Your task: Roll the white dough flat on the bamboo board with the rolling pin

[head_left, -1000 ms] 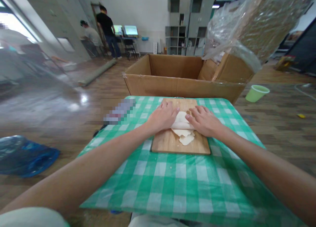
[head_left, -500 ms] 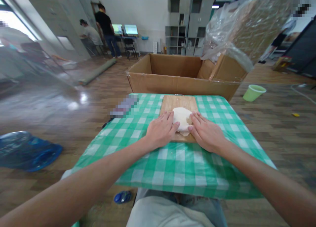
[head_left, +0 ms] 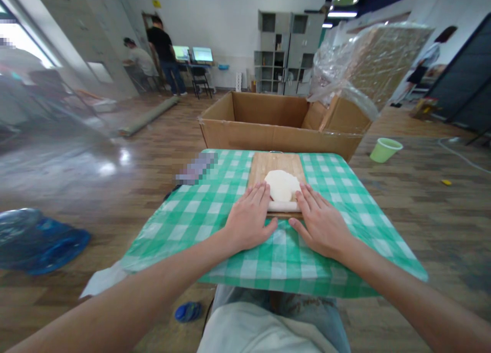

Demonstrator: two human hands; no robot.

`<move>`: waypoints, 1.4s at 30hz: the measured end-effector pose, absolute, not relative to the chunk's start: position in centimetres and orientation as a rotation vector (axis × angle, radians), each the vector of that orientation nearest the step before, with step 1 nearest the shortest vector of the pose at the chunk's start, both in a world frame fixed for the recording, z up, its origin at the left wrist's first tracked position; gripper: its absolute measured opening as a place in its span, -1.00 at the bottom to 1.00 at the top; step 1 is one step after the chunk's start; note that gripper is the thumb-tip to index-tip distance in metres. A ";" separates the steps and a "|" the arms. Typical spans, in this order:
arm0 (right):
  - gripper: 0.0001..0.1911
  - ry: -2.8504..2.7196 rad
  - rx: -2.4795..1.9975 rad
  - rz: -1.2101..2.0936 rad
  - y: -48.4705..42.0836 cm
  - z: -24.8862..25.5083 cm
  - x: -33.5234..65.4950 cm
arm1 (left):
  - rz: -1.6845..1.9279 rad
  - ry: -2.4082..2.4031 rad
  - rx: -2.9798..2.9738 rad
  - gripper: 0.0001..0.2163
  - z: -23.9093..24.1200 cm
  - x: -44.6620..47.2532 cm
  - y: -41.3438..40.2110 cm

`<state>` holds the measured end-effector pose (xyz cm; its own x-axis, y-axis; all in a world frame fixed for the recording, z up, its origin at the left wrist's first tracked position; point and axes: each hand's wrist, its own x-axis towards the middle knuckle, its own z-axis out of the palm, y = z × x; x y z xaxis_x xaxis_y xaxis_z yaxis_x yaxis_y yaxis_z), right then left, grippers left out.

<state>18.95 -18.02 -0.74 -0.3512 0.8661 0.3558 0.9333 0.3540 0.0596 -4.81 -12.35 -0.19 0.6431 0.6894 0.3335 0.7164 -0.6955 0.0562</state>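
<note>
Currently L hand (head_left: 249, 217), R hand (head_left: 322, 224): fingers (head_left: 258, 195) open on 1 pin (head_left: 284, 206); 1 dough (head_left: 282, 183), 1 board (head_left: 275, 161).

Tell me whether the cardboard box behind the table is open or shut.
Open: the cardboard box has no flap over its top, and its inner walls show. What it holds is hidden.

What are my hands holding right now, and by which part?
Nothing is gripped. The left hand and right hand lie flat and open, fingertips resting on the two ends of the white rolling pin beside the dough.
</note>
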 end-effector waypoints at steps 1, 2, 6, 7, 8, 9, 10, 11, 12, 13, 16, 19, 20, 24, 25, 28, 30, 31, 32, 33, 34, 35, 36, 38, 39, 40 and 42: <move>-0.20 -2.355 -1.606 -0.363 -18.2 -0.7 18.9 | -0.512 -1.181 -2.778 -0.25 -0.2 -4.9 -12.5; -0.19 -2.354 -1.606 -0.356 -18.4 -0.7 18.9 | -0.512 -1.178 -2.781 -0.25 -0.2 -4.9 -12.5; -0.19 -2.362 -1.612 -0.302 -18.1 -0.3 19.0 | -0.500 -1.205 -2.792 -0.31 -0.1 -4.7 -12.0; -0.19 -2.370 -1.618 -0.277 -17.7 -0.2 19.1 | -0.493 -1.224 -2.798 -0.33 0.0 -4.5 -11.6; -0.19 -2.377 -1.628 -0.252 -17.2 0.0 19.2 | -0.480 -1.248 -2.804 -0.35 0.1 -4.3 -11.1; -0.19 -2.384 -1.641 -0.224 -16.5 0.2 19.4 | -0.462 -1.278 -2.808 -0.36 0.2 -4.0 -10.5; -0.18 -2.389 -1.658 -0.199 -15.7 0.4 19.5 | -0.437 -1.311 -2.809 -0.38 0.3 -3.7 -9.8; -0.17 -2.394 -1.676 -0.177 -14.8 0.6 19.7 | -0.407 -1.344 -2.808 -0.39 0.4 -3.4 -9.0; -0.16 -2.402 -1.690 -0.150 -13.9 0.8 19.9 | -0.378 -1.376 -2.800 -0.39 0.5 -3.1 -8.2; -0.15 -2.410 -1.701 -0.126 -12.9 0.8 20.0 | -0.359 -1.397 -2.788 -0.39 0.6 -2.8 -7.4; -0.14 -2.395 -1.753 -0.098 -10.1 0.9 20.6 | -0.349 -1.414 -2.746 -0.39 1.1 -2.1 -5.0; -0.17 -2.360 -1.783 -0.091 -7.5 0.7 21.1 | -0.328 -1.390 -2.750 -0.41 1.5 -1.5 -2.3; -0.18 -2.354 -1.778 -0.091 -6.8 0.6 21.3 | -0.323 -1.376 -2.757 -0.42 1.5 -1.3 -1.4; -0.20 -2.330 -1.788 -0.088 -4.7 0.5 21.8 | -0.295 -1.349 -2.768 -0.47 1.1 -0.5 2.4; -0.19 -2.325 -1.797 -0.083 -4.3 0.5 21.8 | -0.267 -1.340 -2.769 -0.49 1.0 -0.3 3.1; -0.17 -2.312 -1.791 -0.097 -3.7 0.7 21.9 | -0.149 -1.225 -2.765 -0.53 0.7 -0.1 4.7; -0.17 -2.310 -1.782 -0.116 -3.5 0.8 21.8 | -0.077 -1.149 -2.748 -0.53 0.9 -0.1 4.9; -0.17 -2.309 -1.786 -0.120 -3.6 0.8 21.8 | -0.063 -1.145 -2.736 -0.52 1.0 -0.2 4.9; -0.17 -2.311 -1.794 -0.117 -3.7 0.8 21.7 | -0.064 -1.149 -2.728 -0.52 1.1 -0.2 4.7; -0.17 -2.315 -1.800 -0.112 -3.9 0.8 21.6 | -0.074 -1.153 -2.728 -0.52 1.2 -0.3 4.4; -0.16 -2.316 -1.804 -0.108 -4.1 0.8 21.5 | -0.090 -1.153 -2.734 -0.53 1.3 -0.5 4.0; -0.16 -2.316 -1.804 -0.108 -4.5 0.8 21.3 | -0.109 -1.148 -2.746 -0.53 1.3 -0.6 3.4; -0.15 -2.316 -1.799 -0.111 -4.9 0.7 21.2 | -0.134 -1.149 -2.759 -0.53 1.3 -0.8 2.7; -0.17 -2.316 -1.770 -0.130 -6.0 0.6 20.9 | -0.200 -1.191 -2.777 -0.51 1.2 -1.2 1.0; -0.19 -2.317 -1.751 -0.145 -6.6 0.6 20.8 | -0.241 -1.227 -2.780 -0.49 1.2 -1.4 0.1; -0.20 -2.321 -1.730 -0.162 -7.3 0.5 20.6 | -0.280 -1.264 -2.776 -0.46 1.1 -1.6 -0.9; -0.21 -2.339 -1.694 -0.187 -8.7 0.5 20.3 | -0.319 -1.302 -2.763 -0.41 0.9 -2.0 -2.9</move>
<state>20.25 -8.67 0.47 -0.2950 0.9158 0.2727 0.9475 0.3172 -0.0403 -2.03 -2.87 0.91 0.6193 0.7547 0.2166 0.7693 -0.6384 0.0247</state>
